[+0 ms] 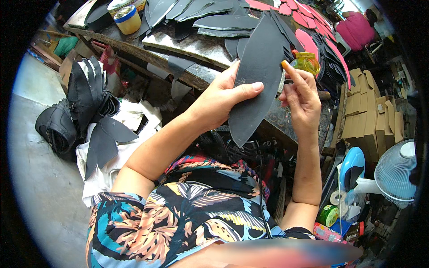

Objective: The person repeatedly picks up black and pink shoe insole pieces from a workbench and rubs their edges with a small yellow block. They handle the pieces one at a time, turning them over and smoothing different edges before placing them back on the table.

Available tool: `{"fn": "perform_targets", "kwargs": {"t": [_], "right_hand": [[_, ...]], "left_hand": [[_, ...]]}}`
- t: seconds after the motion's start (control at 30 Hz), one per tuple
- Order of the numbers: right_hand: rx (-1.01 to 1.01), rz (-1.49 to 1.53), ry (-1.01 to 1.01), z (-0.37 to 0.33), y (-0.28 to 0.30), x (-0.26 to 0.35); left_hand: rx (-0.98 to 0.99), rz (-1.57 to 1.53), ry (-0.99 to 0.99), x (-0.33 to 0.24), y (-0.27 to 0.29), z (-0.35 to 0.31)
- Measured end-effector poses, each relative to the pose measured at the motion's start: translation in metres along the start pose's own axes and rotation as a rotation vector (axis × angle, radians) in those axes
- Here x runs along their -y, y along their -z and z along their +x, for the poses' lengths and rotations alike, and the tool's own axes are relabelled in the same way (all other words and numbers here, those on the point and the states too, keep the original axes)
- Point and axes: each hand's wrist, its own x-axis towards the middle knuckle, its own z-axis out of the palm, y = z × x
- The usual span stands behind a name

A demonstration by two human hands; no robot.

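Observation:
My left hand (230,91) grips a long black leaf-shaped sheet (259,76), thumb on its upper face and fingers behind. The sheet is tilted, one pointed end toward me and the other reaching over the bench, with a faint pale mark near the thumb. Beside its right edge my right hand (304,98) is raised, its index finger stretched out with an orange-yellow covering or coating on the tip. The thumb and index are apart; the other fingers are partly curled and partly hidden. A yellow lidded jar (308,63) stands just beyond this hand.
Black pieces (228,22) and pink pieces (308,18) cover the bench (187,49). A jar of yellowish contents (127,20) stands at its far left. Black bundles (85,89) lie on the left, cardboard (366,107) and a fan (395,172) on the right. Another person (355,31) sits far right.

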Motion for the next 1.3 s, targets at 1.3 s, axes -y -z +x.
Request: {"fn": "perform_targets", "kwargs": {"t": [1.3], "right_hand": [[0.113, -0.544, 0.503, -0.026, -0.008, 0.034]], "left_hand": [[-0.13, -0.127, -0.227, 0.005, 0.01, 0.032]]}}
